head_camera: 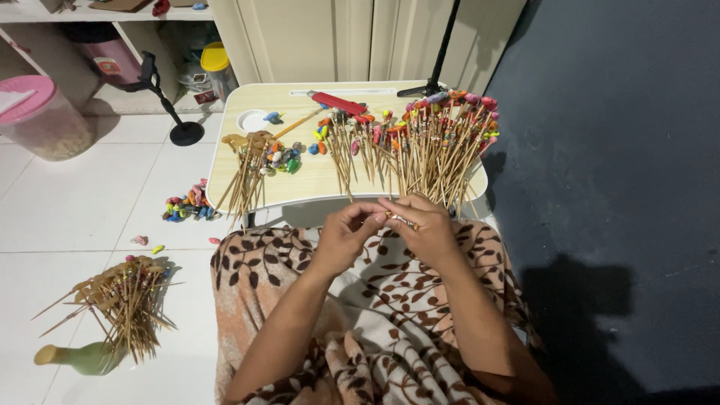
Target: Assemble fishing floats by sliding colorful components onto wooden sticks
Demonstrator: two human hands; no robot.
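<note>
My left hand [346,234] and my right hand [421,229] meet above my lap, just in front of the small wooden lap table [307,180]. Together they pinch a thin bamboo stick [397,219] with a small bead on it between the fingertips. Right beyond my hands a large fan of sticks topped with colourful beads [424,142] lies on the table. A smaller bunch of plain sticks [247,176] hangs over the table's left front edge, beside loose coloured beads [289,157].
On the white tiled floor at left lie a pile of beaded sticks [124,300], a green bottle [79,358] and a heap of beads [187,206]. A pink-lidded jar [41,116] and a black stand [169,105] are farther back. A dark mattress [615,187] fills the right.
</note>
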